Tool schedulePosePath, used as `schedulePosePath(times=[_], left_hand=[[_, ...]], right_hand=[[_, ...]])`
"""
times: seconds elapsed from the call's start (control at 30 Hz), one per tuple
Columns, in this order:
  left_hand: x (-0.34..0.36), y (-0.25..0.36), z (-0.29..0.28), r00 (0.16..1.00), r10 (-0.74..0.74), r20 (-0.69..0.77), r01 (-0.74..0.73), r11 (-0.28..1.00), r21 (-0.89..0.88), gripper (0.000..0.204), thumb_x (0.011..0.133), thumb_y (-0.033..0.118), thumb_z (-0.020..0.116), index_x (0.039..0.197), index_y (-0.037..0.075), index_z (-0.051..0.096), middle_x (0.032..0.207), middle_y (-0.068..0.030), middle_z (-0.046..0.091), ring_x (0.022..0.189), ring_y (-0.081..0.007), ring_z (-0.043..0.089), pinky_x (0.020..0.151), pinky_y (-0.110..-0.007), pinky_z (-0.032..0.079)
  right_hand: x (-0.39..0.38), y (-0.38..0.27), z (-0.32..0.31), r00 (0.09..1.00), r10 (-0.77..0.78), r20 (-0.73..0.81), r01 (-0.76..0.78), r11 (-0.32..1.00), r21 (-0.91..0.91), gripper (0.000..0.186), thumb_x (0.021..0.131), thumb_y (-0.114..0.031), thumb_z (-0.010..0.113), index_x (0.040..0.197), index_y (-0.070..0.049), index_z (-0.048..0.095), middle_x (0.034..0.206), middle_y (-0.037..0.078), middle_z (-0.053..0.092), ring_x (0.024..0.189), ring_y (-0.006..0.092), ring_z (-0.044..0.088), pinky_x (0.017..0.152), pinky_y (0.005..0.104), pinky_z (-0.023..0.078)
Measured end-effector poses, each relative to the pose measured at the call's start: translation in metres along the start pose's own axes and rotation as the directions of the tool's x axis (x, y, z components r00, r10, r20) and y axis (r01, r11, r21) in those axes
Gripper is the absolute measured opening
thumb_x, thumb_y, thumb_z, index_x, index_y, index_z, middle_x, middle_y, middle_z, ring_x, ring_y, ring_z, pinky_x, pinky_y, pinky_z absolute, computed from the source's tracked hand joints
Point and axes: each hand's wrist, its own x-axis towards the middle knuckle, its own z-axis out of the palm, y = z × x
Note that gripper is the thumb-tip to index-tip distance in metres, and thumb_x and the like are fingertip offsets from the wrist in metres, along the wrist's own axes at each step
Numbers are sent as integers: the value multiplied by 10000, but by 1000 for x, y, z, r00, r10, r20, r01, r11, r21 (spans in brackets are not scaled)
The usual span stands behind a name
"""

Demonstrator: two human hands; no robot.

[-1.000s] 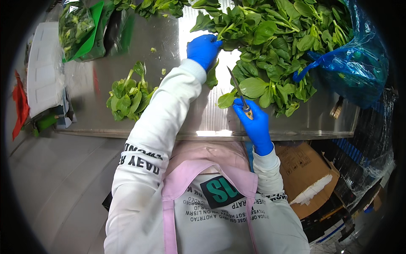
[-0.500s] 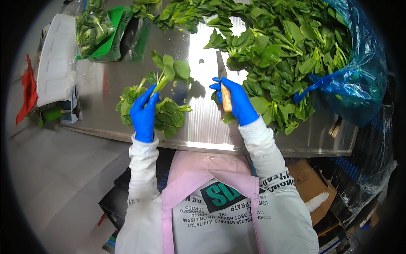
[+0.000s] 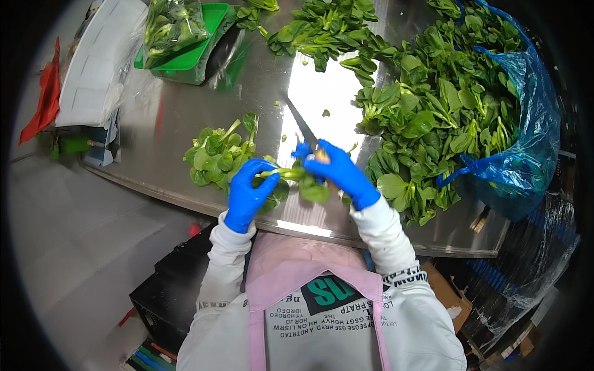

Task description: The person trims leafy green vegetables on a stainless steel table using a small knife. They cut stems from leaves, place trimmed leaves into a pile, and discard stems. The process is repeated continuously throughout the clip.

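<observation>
My left hand (image 3: pixel 250 193), in a blue glove, pinches the pale stem end of a leafy green sprig (image 3: pixel 291 174). The sprig's leaves point right, toward my right hand (image 3: pixel 341 172), which is also gloved in blue. That hand is closed round the wooden handle of a knife (image 3: pixel 302 122); the blade points away from me and to the left. Its fingers are close to the sprig's leaves, and whether they touch cannot be made out. A small pile of trimmed greens (image 3: pixel 213 159) lies on the metal table just beyond my left hand.
A large heap of leafy greens (image 3: pixel 433 111) covers the right side, partly inside a blue plastic bag (image 3: pixel 532 123). More greens (image 3: pixel 322 31) lie at the back. A green tray (image 3: pixel 216 18) with bagged greens stands at the far left. Another wooden handle (image 3: pixel 479 220) lies near the right front edge.
My left hand has moved right and nearer to me, turning the sprig from upright to sideways. My right hand has come toward it, and the knife now tilts left.
</observation>
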Motion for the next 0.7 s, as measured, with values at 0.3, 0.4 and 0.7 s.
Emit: schedulePosePath(times=[0.3,0.4,0.7], left_hand=[[5,11,41,930,-254,267,360,786,-503,161,825,93,652,940,-16,623,860,-59,630,781,-98,576,727,-226,471],[3,7,41,924,-268,273,368,814,-448,189,837,100,643,982,-20,622,848,-54,632,779,-90,570,724,-223,470],[5,1,25,851,-363,379,457,868,-196,240,848,116,620,1037,-30,631,955,-72,652,865,-116,591,783,-231,461]], right_hand=[[-41,33,29,961,29,-277,-7,997,80,334,792,-187,695,1058,-36,563,814,29,600,691,89,574,563,212,480],[-46,42,30,957,38,-286,-23,998,59,307,829,-191,657,1070,-29,555,810,57,617,630,89,569,519,208,449],[-66,36,25,960,-164,-229,46,893,-448,281,938,-280,482,1074,-63,599,768,72,655,584,105,572,566,246,461]])
